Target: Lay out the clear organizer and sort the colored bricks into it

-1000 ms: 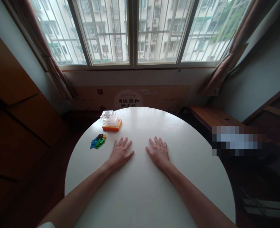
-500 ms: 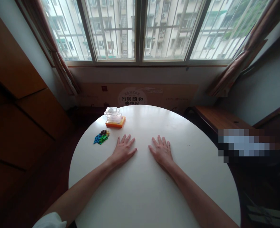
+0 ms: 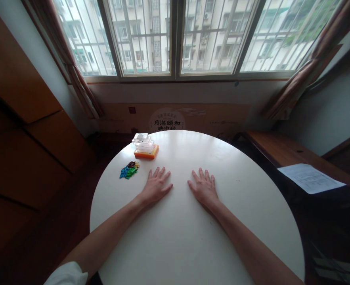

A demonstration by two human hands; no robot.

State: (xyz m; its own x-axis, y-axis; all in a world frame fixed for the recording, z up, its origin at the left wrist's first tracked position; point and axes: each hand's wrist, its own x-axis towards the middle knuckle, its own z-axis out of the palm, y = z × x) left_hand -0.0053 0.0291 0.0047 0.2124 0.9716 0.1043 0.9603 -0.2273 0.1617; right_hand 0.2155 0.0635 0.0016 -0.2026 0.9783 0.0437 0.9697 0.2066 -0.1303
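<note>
My left hand (image 3: pixel 157 186) lies palm down on the white round table (image 3: pixel 177 245), fingers spread, holding nothing. My right hand (image 3: pixel 203 187) rests flat in the same way, a short gap to its right, also with spread fingers and nothing in it. Just beyond and left of my left hand is a small pile of colourful pieces (image 3: pixel 129 171), blue, green, brown and yellow; they are too small to make out exactly. Behind the pile stands a stack of clear plastic boxes (image 3: pixel 143 142) on an orange box (image 3: pixel 146 152). Neither hand touches these things.
A brown wooden desk (image 3: pixel 270 146) stands off to the right, with a printed paper sheet (image 3: pixel 310 178) at its edge. Wooden cabinets (image 3: pixel 17 79) line the left. Past the table's far edge are a long printed box (image 3: pixel 216 114) and a barred window (image 3: pixel 175 39).
The view has shifted slightly, so everything sits a little further right in the picture. Both hands stay flat on the table; nothing was picked up or moved.
</note>
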